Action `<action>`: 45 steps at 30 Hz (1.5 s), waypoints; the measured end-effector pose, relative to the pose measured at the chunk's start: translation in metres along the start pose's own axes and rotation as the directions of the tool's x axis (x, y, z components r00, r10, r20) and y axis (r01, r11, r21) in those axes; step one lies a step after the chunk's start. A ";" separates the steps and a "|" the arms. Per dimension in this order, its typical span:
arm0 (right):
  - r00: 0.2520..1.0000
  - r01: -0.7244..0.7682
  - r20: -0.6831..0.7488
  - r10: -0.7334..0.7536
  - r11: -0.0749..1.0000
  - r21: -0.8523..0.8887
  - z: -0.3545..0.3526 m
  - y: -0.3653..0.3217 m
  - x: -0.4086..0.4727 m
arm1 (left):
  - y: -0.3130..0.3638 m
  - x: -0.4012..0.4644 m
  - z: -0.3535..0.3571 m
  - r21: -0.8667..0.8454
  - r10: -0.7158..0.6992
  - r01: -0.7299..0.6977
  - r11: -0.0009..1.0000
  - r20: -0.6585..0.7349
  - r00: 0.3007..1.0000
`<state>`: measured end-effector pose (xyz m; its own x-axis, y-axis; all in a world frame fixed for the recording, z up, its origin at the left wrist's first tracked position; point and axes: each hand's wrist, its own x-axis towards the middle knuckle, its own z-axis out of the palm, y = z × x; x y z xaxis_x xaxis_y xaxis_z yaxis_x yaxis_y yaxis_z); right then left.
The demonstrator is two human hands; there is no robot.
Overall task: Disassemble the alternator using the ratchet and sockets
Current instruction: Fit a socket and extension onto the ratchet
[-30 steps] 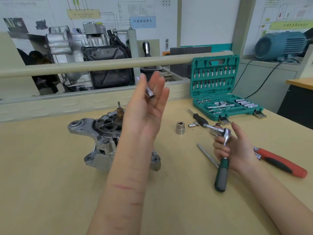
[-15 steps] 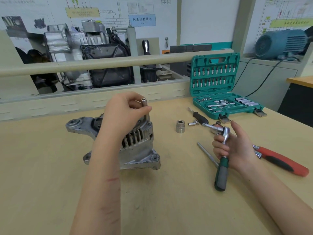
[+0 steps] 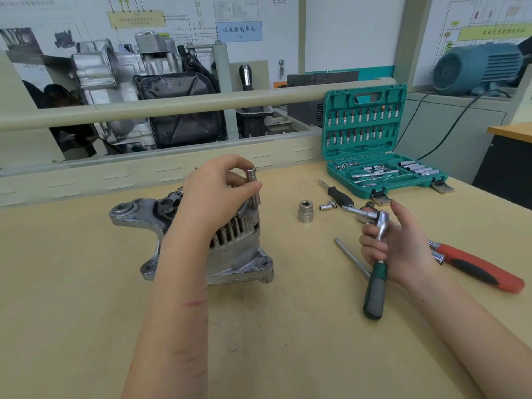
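The silver alternator (image 3: 239, 254) stands on the wooden table (image 3: 86, 312), left of centre. Above its top right edge my left hand (image 3: 216, 197) pinches a long chrome socket (image 3: 252, 184), held upright with its lower end against the alternator. To the right, my right hand (image 3: 397, 249) holds the ratchet (image 3: 375, 283) by its metal neck. The ratchet's green and grey handle points toward me and its head is raised. A big loose socket (image 3: 305, 211) stands between the alternator and the ratchet.
An open green socket case (image 3: 374, 156) sits at the back right. A black-handled driver (image 3: 338, 194), a small T-piece (image 3: 328, 206), an extension bar (image 3: 352, 258) and a red-handled tool (image 3: 478, 267) lie around my right hand. A rail and an engine display stand behind the table.
My left hand came down from in front of my view, turned over and brought the long socket upright onto the alternator's top. My right hand and the ratchet stayed almost still.
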<state>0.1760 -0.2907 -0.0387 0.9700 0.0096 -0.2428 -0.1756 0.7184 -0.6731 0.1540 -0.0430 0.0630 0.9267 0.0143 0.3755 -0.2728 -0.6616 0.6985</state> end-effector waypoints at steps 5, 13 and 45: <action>1.000 0.002 -0.004 -0.002 1.000 0.001 0.001 0.000 0.000 | 0.000 0.000 0.002 0.032 0.005 -0.004 0.999 -0.032 0.999; 1.000 -0.008 -0.011 0.008 1.000 0.009 0.001 0.000 0.000 | -0.002 0.001 0.001 0.037 0.009 -0.009 0.999 0.012 1.000; 1.000 -0.002 0.028 0.004 0.997 -0.076 0.007 0.002 -0.004 | -0.023 -0.040 -0.046 0.467 0.348 -0.293 0.835 -0.034 0.937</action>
<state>0.1731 -0.2850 -0.0340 0.9736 0.0318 -0.2260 -0.1897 0.6638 -0.7234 0.1114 0.0060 0.0602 0.7646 -0.1909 0.6156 -0.3783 -0.9062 0.1888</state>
